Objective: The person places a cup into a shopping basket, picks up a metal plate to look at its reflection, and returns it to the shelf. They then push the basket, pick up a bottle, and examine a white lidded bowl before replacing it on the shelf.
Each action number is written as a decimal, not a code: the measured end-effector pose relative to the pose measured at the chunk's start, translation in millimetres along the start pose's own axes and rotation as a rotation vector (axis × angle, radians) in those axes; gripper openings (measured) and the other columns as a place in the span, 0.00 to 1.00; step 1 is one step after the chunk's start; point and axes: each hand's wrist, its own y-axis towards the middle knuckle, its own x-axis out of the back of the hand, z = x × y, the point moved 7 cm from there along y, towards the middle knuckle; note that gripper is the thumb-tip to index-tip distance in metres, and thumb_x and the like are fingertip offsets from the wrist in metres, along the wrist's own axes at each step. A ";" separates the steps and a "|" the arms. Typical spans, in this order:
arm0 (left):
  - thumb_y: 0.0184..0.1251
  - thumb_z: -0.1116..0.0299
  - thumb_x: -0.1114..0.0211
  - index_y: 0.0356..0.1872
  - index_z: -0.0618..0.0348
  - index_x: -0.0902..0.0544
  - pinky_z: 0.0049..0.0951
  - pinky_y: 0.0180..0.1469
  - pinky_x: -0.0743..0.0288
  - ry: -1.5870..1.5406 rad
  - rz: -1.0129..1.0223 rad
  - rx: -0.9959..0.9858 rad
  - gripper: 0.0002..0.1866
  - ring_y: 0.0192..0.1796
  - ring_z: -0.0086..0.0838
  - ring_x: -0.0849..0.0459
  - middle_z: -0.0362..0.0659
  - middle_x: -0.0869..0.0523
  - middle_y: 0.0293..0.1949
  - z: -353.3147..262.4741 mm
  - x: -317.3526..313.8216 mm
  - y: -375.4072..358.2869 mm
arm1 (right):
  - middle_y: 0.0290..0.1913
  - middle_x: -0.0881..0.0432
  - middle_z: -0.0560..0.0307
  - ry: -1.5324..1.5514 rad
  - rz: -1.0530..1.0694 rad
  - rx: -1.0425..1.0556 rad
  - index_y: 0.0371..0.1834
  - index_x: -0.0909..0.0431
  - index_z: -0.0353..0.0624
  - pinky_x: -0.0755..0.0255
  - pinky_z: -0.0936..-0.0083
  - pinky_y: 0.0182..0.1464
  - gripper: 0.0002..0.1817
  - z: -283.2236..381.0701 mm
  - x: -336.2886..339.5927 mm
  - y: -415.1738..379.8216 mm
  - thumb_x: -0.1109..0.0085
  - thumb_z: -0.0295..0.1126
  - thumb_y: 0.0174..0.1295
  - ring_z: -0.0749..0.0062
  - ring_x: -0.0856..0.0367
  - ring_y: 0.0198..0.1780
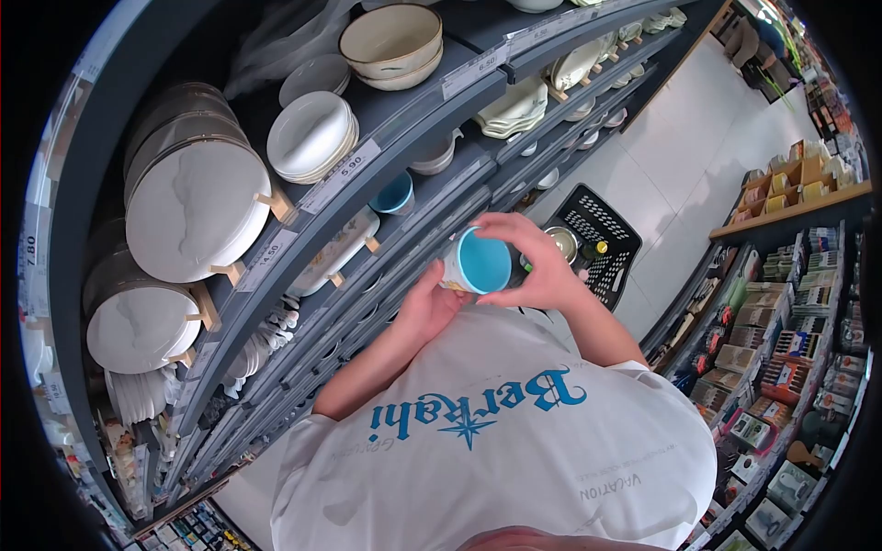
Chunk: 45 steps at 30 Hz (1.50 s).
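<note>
Both my hands hold a cup (484, 261) in front of my chest, its turquoise inside tilted up toward me. The outside is white with a small coloured pattern low on its side. My left hand (427, 308) supports the cup's left side and underside, its fingers partly hidden. My right hand (542, 262) curves around the right side, with fingers at the far rim and the thumb at the near edge. A similar blue cup (393, 195) stands on the shelf just beyond my left hand.
Shelves at left carry large white plates (197, 211), stacked small plates (312, 138) and bowls (390, 41). A black shopping basket (606, 243) with a can and a bottle sits on the floor. Packaged goods (763, 358) line the right side. Someone (758, 41) is far down the aisle.
</note>
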 end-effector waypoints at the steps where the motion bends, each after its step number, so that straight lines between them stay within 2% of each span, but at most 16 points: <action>1: 0.70 0.48 0.54 0.61 0.57 0.35 0.37 0.60 0.34 0.030 -0.021 0.009 0.28 0.59 0.32 0.27 0.44 0.26 0.57 0.0 -4.2 2.3 | 0.55 0.26 0.47 -0.042 -0.009 0.002 0.52 0.27 0.42 0.34 0.64 0.58 0.38 1.2 2.2 -1.8 0.22 0.36 0.32 0.54 0.27 0.56; 3: 0.72 0.47 0.58 0.63 0.56 0.37 0.39 0.61 0.34 0.061 -0.039 0.013 0.28 0.61 0.32 0.28 0.44 0.27 0.58 -1.1 -11.6 5.8 | 0.55 0.26 0.47 -0.088 -0.018 0.008 0.52 0.27 0.42 0.35 0.64 0.58 0.38 2.7 3.9 -4.8 0.22 0.36 0.32 0.53 0.27 0.56; 6: 0.71 0.46 0.57 0.61 0.55 0.34 0.36 0.55 0.31 0.069 -0.065 -0.019 0.27 0.55 0.32 0.24 0.43 0.25 0.56 -5.7 -12.7 11.2 | 0.57 0.27 0.46 -0.190 -0.094 0.081 0.51 0.27 0.43 0.35 0.63 0.58 0.36 6.0 9.5 -3.5 0.22 0.34 0.32 0.52 0.27 0.56; 8: 0.71 0.46 0.56 0.59 0.54 0.31 0.28 0.44 0.33 -0.014 -0.103 0.009 0.26 0.45 0.30 0.21 0.43 0.20 0.49 -2.5 0.5 11.5 | 0.58 0.27 0.45 -0.262 -0.186 0.072 0.50 0.27 0.42 0.34 0.63 0.58 0.36 7.4 15.2 1.9 0.22 0.33 0.32 0.51 0.28 0.57; 11: 0.71 0.46 0.55 0.57 0.53 0.29 0.27 0.41 0.33 -0.054 -0.116 0.034 0.25 0.41 0.30 0.21 0.44 0.18 0.46 -1.0 9.7 7.8 | 0.58 0.27 0.47 -0.263 -0.280 0.130 0.48 0.26 0.42 0.32 0.61 0.56 0.34 7.6 11.1 17.9 0.23 0.32 0.31 0.49 0.27 0.57; 12: 0.71 0.46 0.55 0.57 0.53 0.29 0.27 0.41 0.33 -0.056 -0.112 0.018 0.25 0.41 0.30 0.21 0.44 0.18 0.46 -3.4 9.1 5.8 | 0.59 0.28 0.44 -0.283 -0.266 0.135 0.50 0.27 0.42 0.34 0.63 0.59 0.35 2.4 5.9 23.1 0.22 0.33 0.32 0.51 0.29 0.60; 19: 0.71 0.51 0.51 0.51 0.59 0.26 0.25 0.40 0.33 -0.058 -0.138 -0.004 0.21 0.38 0.28 0.22 0.42 0.18 0.39 -12.3 23.8 -17.4 | 0.60 0.28 0.45 -0.263 -0.241 0.172 0.51 0.28 0.42 0.32 0.65 0.58 0.37 -19.8 -32.9 62.0 0.21 0.32 0.32 0.53 0.27 0.60; 25: 0.71 0.54 0.49 0.44 0.61 0.23 0.23 0.38 0.34 -0.115 -0.185 -0.014 0.19 0.35 0.24 0.26 0.39 0.22 0.32 -14.4 36.0 -33.4 | 0.51 0.22 0.47 -0.424 -0.204 0.203 0.51 0.29 0.40 0.29 0.65 0.54 0.36 -37.8 -51.8 82.7 0.22 0.37 0.36 0.51 0.25 0.56; 28: 0.71 0.55 0.49 0.42 0.60 0.23 0.22 0.39 0.33 -0.144 -0.181 -0.052 0.17 0.34 0.23 0.26 0.38 0.22 0.31 -17.9 41.2 -39.0 | 0.44 0.21 0.45 -0.385 -0.109 0.071 0.48 0.28 0.40 0.27 0.64 0.46 0.33 -49.9 -60.2 96.5 0.23 0.38 0.37 0.49 0.22 0.46; 32: 0.71 0.55 0.48 0.41 0.60 0.24 0.22 0.37 0.34 -0.152 -0.180 -0.062 0.16 0.33 0.23 0.27 0.38 0.23 0.30 -19.9 41.5 -48.2 | 0.43 0.21 0.43 -0.480 0.008 -0.011 0.49 0.28 0.38 0.27 0.66 0.46 0.34 -55.5 -71.9 114.5 0.24 0.39 0.38 0.46 0.22 0.45; 35: 0.70 0.56 0.48 0.40 0.59 0.24 0.21 0.37 0.35 -0.186 -0.184 -0.061 0.16 0.33 0.22 0.28 0.38 0.24 0.31 -18.0 43.8 -51.9 | 0.47 0.22 0.41 -0.484 0.159 -0.021 0.52 0.29 0.38 0.29 0.64 0.51 0.37 -67.1 -83.2 127.3 0.24 0.41 0.38 0.46 0.24 0.49; 37: 0.70 0.56 0.47 0.40 0.59 0.24 0.21 0.37 0.34 -0.208 -0.201 -0.081 0.15 0.33 0.22 0.28 0.37 0.24 0.31 -21.4 49.0 -54.7 | 0.55 0.27 0.41 -0.659 0.164 -0.003 0.53 0.29 0.36 0.36 0.64 0.59 0.39 -61.9 -87.1 133.2 0.25 0.44 0.39 0.47 0.30 0.57; 39: 0.70 0.56 0.47 0.41 0.59 0.24 0.20 0.37 0.34 -0.198 -0.140 -0.084 0.15 0.33 0.22 0.28 0.37 0.24 0.31 -21.3 48.9 -56.8 | 0.54 0.26 0.41 -0.642 0.227 0.025 0.54 0.30 0.35 0.36 0.64 0.59 0.39 -62.1 -92.1 137.8 0.26 0.46 0.40 0.48 0.29 0.56; 41: 0.70 0.56 0.47 0.41 0.59 0.24 0.21 0.38 0.33 -0.214 -0.147 -0.104 0.16 0.33 0.22 0.27 0.37 0.23 0.31 -22.0 56.9 -59.0 | 0.54 0.26 0.41 -0.632 0.314 -0.109 0.54 0.30 0.35 0.36 0.64 0.58 0.40 -66.4 -98.3 139.1 0.25 0.47 0.40 0.48 0.29 0.56; 43: 0.70 0.56 0.47 0.41 0.60 0.23 0.21 0.39 0.32 -0.226 -0.123 -0.115 0.16 0.33 0.22 0.25 0.37 0.22 0.30 -22.0 58.9 -62.7 | 0.53 0.26 0.41 -0.645 0.259 -0.040 0.53 0.29 0.35 0.35 0.64 0.58 0.39 -69.4 -101.1 136.0 0.25 0.46 0.39 0.48 0.29 0.56; 45: 0.71 0.56 0.48 0.41 0.59 0.24 0.20 0.36 0.34 -0.218 -0.152 -0.122 0.15 0.32 0.22 0.27 0.36 0.23 0.30 -25.2 62.6 -67.9 | 0.56 0.28 0.41 -0.611 0.220 -0.118 0.57 0.32 0.36 0.36 0.64 0.58 0.41 -73.9 -99.0 135.0 0.26 0.47 0.40 0.47 0.30 0.56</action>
